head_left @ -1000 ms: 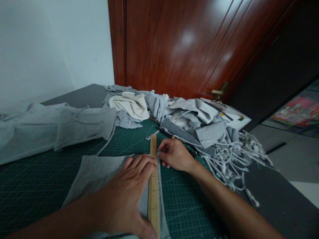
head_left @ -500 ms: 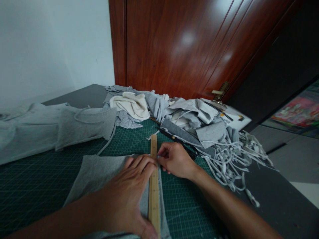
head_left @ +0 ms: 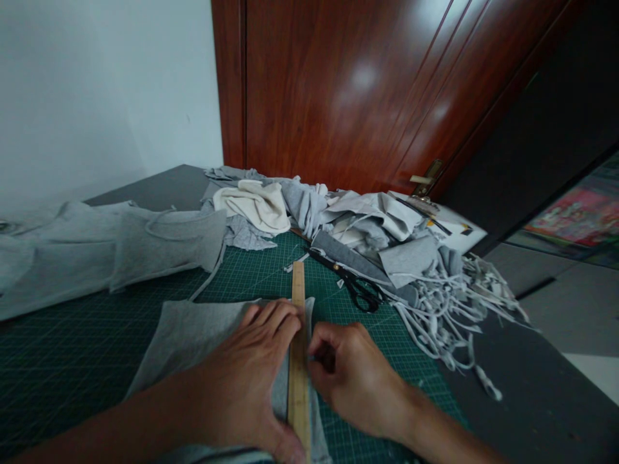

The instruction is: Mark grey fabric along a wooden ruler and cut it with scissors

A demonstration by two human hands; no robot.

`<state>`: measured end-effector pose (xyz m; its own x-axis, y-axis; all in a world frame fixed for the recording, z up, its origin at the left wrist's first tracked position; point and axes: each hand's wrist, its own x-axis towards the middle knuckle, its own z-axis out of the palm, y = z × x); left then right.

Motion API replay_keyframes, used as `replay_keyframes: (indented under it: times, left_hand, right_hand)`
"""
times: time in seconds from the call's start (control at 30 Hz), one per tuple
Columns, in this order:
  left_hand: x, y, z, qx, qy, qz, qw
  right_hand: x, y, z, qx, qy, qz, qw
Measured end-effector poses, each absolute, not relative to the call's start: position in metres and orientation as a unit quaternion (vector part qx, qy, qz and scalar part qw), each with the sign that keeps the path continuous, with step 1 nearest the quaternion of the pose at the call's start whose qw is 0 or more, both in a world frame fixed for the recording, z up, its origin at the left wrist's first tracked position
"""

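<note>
A piece of grey fabric (head_left: 193, 328) lies on the green cutting mat (head_left: 72, 374), with a wooden ruler (head_left: 298, 380) laid lengthwise near its right edge. My left hand (head_left: 246, 374) presses down with spread fingers on the fabric and on the ruler's left side. Beside the ruler's right edge, my right hand (head_left: 355, 374) is closed in a pinch over the fabric's edge. Something small and pale shows at its fingertips, too hidden to name.
Black scissors (head_left: 360, 290) lie beyond my right hand. Behind are piled fabric scraps (head_left: 372, 219) and tangled grey strips (head_left: 445, 309). More grey fabric (head_left: 164, 245) lies at left. A clipboard (head_left: 459, 229) rests at back right, by the wooden door (head_left: 329, 90).
My right hand has moved down along the ruler toward me, uncovering the fabric's top right corner and the scissors' handles. My left hand and the ruler have stayed put.
</note>
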<state>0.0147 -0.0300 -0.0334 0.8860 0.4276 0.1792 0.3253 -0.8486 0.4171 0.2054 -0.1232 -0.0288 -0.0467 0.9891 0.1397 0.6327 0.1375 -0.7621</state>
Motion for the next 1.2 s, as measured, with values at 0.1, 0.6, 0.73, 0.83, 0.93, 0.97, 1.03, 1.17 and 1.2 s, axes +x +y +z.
replay_keyframes:
  times: [0.1,0.6,0.73,0.83,0.93,0.97,1.03,1.17,1.2]
  left_hand:
    - [0.013,-0.029,-0.036,0.952,0.191,0.134,0.196]
    - [0.014,-0.031,-0.039,0.947,0.209,0.134,0.202]
    - [0.012,-0.029,-0.041,0.947,0.192,0.151,0.210]
    - [0.012,-0.028,-0.041,0.948,0.188,0.150,0.208]
    - [0.012,-0.028,-0.041,0.948,0.192,0.149,0.204]
    - [0.012,-0.028,-0.041,0.949,0.191,0.150,0.203]
    - [0.012,-0.028,-0.040,0.949,0.187,0.153,0.205]
    - [0.011,-0.029,-0.036,0.947,0.190,0.139,0.218]
    - [0.011,-0.029,-0.036,0.947,0.190,0.138,0.218]
  right_hand:
    - [0.201,-0.137,-0.030,-0.604,-0.667,0.278,0.336]
    - [0.203,-0.175,-0.063,-0.562,-0.671,0.407,0.263]
    - [0.204,-0.178,-0.066,-0.516,-0.689,0.452,0.234]
    - [0.208,-0.176,-0.052,-0.490,-0.687,0.463,0.269]
    - [0.220,-0.166,-0.029,-0.544,-0.651,0.405,0.341]
    - [0.226,-0.160,-0.021,-0.568,-0.626,0.402,0.351]
    - [0.239,-0.144,-0.010,-0.594,-0.568,0.440,0.361]
    - [0.258,-0.105,-0.004,-0.600,-0.544,0.434,0.394]
    - [0.261,-0.096,-0.005,-0.601,-0.546,0.429,0.396]
